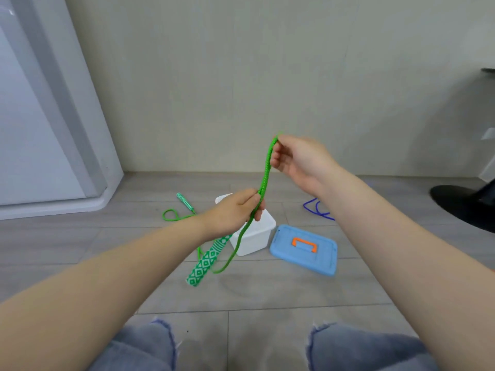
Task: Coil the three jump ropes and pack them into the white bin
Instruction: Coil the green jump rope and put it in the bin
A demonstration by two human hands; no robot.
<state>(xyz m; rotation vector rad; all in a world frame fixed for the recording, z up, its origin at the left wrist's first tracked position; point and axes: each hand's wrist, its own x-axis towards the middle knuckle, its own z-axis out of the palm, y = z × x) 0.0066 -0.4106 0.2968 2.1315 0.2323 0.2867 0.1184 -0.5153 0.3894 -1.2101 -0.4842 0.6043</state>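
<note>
A green jump rope [265, 172] runs doubled between both hands. My right hand [297, 159] pinches its upper bend at chest height. My left hand [235, 210] grips the strands lower down. From there a loop hangs to the floor and one patterned green handle [207, 259] dangles under my left wrist. The rope's other handle [184, 200] lies on the floor at the left with a slack loop. The white bin [254, 236] stands open on the floor behind my left hand. A blue rope [317, 208] lies partly hidden behind my right forearm.
The bin's blue lid [304, 249] with an orange handle lies flat right of the bin. A white door frame [80, 129] stands at the left. A black round base [466, 202] sits at the right. My knees in jeans [150, 346] fill the bottom edge.
</note>
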